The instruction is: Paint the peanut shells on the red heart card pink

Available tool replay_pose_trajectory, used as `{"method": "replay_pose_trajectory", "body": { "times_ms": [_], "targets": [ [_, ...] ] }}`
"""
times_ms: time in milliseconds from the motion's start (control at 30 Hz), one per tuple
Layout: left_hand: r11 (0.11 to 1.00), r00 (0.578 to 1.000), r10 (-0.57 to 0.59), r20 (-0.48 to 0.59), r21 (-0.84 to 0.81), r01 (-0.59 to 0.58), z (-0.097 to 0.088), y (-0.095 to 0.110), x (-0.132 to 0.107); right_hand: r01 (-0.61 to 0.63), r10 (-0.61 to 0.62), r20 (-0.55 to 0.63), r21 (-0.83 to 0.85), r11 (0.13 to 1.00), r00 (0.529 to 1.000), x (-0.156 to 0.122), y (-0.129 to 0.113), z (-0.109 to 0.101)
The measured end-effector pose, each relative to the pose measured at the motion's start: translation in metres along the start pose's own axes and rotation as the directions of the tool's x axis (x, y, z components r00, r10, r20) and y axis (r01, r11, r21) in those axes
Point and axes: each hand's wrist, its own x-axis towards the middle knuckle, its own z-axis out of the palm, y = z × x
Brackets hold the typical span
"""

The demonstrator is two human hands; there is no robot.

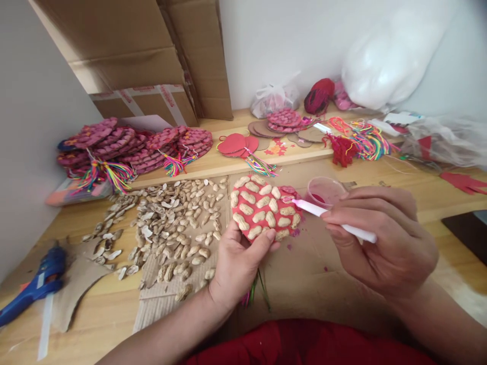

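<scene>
Fingers (pixel 266 237) of the left hand (pixel 238 258) are clamped on the near rim of a peanut-covered red disc (pixel 262 210) over the worktop's (pixel 403 177) middle. A white brush (pixel 335 220) is gripped in the right hand (pixel 380 243), its tip laid on the disc's right rim beside a paint cup (pixel 325 191); loose peanuts (pixel 171 228) are strewn towards the left edge

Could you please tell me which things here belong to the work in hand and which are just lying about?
In use: left hand holding the peanut-shell disc; right hand holding the brush; paint cup.
Lying about: glue gun; stacked pink discs; coloured threads; cardboard boxes.
</scene>
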Motion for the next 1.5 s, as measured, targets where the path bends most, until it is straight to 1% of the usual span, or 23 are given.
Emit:
{"method": "replay_pose_trajectory", "body": {
  "times_ms": [100, 233, 400, 533, 633, 733, 800, 933, 1067, 1133, 1233, 1333, 1400, 1500],
  "targets": [
    [1.0, 1.0, -0.016, -0.003, -0.006, 0.016, -0.0007, -0.0004, 0.0002, -0.026, 0.026, -0.021, 0.005, 1.0, 0.999, 0.0004, 0.0011, 0.0005],
    [1.0, 1.0, -0.02, -0.004, -0.018, 0.02, -0.0018, -0.0015, 0.0008, -0.054, 0.055, -0.006, 0.061, 0.997, 0.998, -0.0002, 0.001, 0.0019],
    [0.998, 0.999, -0.031, -0.018, -0.052, 0.03, -0.0023, -0.0008, 0.0015, -0.069, 0.07, -0.019, 0.041, 0.997, 0.997, 0.0003, 0.0015, 0.0014],
    [0.997, 0.999, -0.05, -0.018, -0.061, 0.049, -0.0017, -0.0002, 0.0014, -0.052, 0.054, -0.02, 0.081, 0.995, 0.998, -0.0005, 0.003, 0.0016],
    [0.997, 0.998, -0.05, -0.025, -0.059, 0.048, -0.001, -0.0001, 0.0012, -0.046, 0.046, -0.004, 0.056, 0.997, 0.999, -0.0016, 0.004, 0.0026],
    [0.997, 0.998, -0.049, -0.034, -0.059, 0.047, -0.0007, -0.0001, 0.0012, -0.058, 0.059, -0.036, 0.027, 0.998, 0.998, -0.001, 0.0035, 0.0031],
    [0.997, 0.998, -0.052, -0.02, -0.052, 0.051, -0.0007, 0.0001, 0.001, -0.07, 0.072, -0.043, 0.047, 0.996, 0.996, 0.0, 0.0026, 0.0032],
    [0.998, 0.999, -0.05, -0.012, -0.05, 0.05, -0.0012, 0.0, 0.0007, -0.067, 0.068, -0.013, 0.066, 0.996, 0.998, 0.0008, 0.002, 0.0028],
    [0.999, 0.999, -0.029, -0.017, -0.041, 0.029, -0.003, -0.0022, 0.002, -0.137, 0.139, -0.053, 0.029, 0.99, 0.989, 0.0006, 0.0019, 0.002],
    [0.999, 1.0, -0.021, -0.001, -0.04, 0.021, -0.0043, -0.004, 0.0031, -0.167, 0.17, -0.056, 0.066, 0.984, 0.984, 0.0006, 0.0014, 0.002],
    [0.999, 1.0, -0.006, 0.022, -0.052, 0.007, -0.0059, -0.006, 0.0044, -0.18, 0.185, -0.03, 0.109, 0.977, 0.982, 0.0004, 0.0019, 0.0027],
    [0.998, 0.999, -0.001, 0.036, -0.063, 0.003, -0.0065, -0.0065, 0.0044, -0.184, 0.191, -0.075, 0.097, 0.978, 0.979, -0.0004, 0.0041, 0.0032],
    [0.998, 0.999, -0.013, 0.049, -0.068, 0.016, -0.0064, -0.007, 0.0038, -0.191, 0.204, -0.114, 0.12, 0.974, 0.972, -0.0009, 0.0049, 0.0033],
    [0.998, 0.998, -0.016, 0.06, -0.065, 0.02, -0.0065, -0.0088, 0.0037, -0.206, 0.227, -0.095, 0.191, 0.96, 0.969, -0.0012, 0.0044, 0.0032]
  ]
}}
